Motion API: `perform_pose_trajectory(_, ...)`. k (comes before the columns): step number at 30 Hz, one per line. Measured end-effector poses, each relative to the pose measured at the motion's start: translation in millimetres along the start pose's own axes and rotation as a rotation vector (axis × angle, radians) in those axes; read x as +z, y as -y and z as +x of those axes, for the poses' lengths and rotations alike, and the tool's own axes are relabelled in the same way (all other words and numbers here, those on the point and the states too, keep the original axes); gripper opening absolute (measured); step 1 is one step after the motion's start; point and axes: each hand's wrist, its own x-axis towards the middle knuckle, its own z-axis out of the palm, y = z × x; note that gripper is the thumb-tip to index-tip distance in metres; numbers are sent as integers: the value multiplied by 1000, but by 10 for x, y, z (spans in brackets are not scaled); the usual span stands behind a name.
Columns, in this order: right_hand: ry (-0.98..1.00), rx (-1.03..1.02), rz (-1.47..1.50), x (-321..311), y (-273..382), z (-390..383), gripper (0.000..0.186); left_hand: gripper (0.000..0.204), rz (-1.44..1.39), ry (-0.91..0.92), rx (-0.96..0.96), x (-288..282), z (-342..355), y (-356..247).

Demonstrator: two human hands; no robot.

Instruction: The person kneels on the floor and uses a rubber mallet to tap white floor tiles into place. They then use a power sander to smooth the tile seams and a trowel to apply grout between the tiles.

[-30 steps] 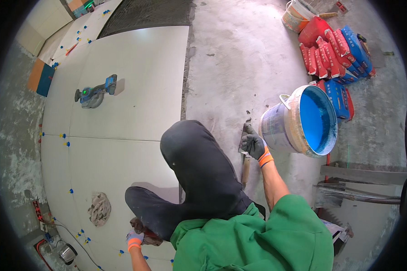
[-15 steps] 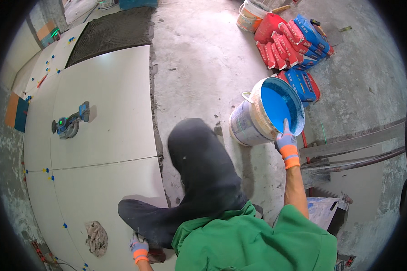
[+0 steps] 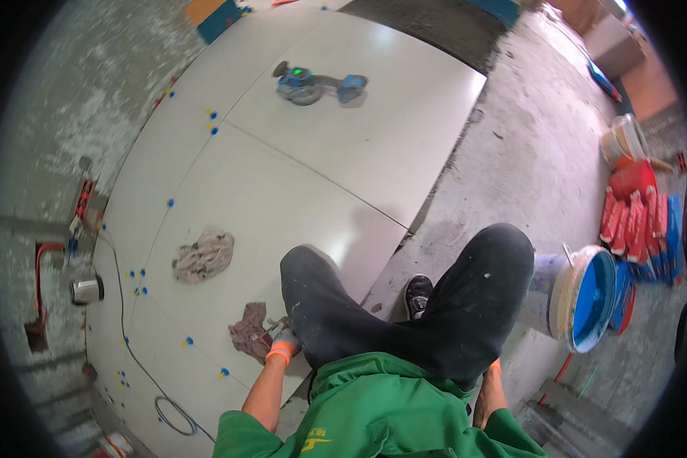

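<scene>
My left hand (image 3: 285, 342), in a grey glove with an orange cuff, is beside my left knee at the tile surface. Its fingers appear closed on a crumpled brown rag (image 3: 249, 331). My right forearm reaches down past my right thigh; only the orange cuff (image 3: 495, 366) shows, and the leg hides the hand and fingers. To the right of that leg a white bucket (image 3: 540, 294), blue inside, leans at an angle in the view. A second, paler rag (image 3: 204, 256) lies on the large off-white tiles (image 3: 298, 206) farther left.
A blue and black battery-powered tool (image 3: 320, 86) lies on the far tile. Blue and yellow tile spacers (image 3: 170, 203) line the joints. A black cable (image 3: 122, 305) runs along the left. Red and blue bags (image 3: 633, 221) are stacked at the right, beside another bucket (image 3: 624, 141).
My right hand has left the bucket's rim and dropped behind my right leg. My view has swung left, and my left hand now shows on the brown rag.
</scene>
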Motion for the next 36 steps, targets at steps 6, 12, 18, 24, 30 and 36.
perform_pose_trajectory(6,-29,-39,30,396,47,629,39,56,-28,28,-236,-431,-358,-210)
perform_pose_trajectory(12,-79,-87,75,816,-46,1069,41,68,-232,-136,-235,-671,-722,-440)
perform_pose_trajectory(18,-57,-181,120,748,426,981,35,42,-389,-546,-199,-555,-1100,-392)
perform_pose_trajectory(24,-17,-324,580,286,1620,560,26,20,-215,-629,-433,-714,-1069,68)
perform_pose_trajectory(30,6,-453,696,-169,2718,355,28,14,-105,-682,-523,-1256,-855,226)
perform_pose_trajectory(36,294,-381,655,-541,3051,43,33,25,24,-660,-580,-1370,-550,517)
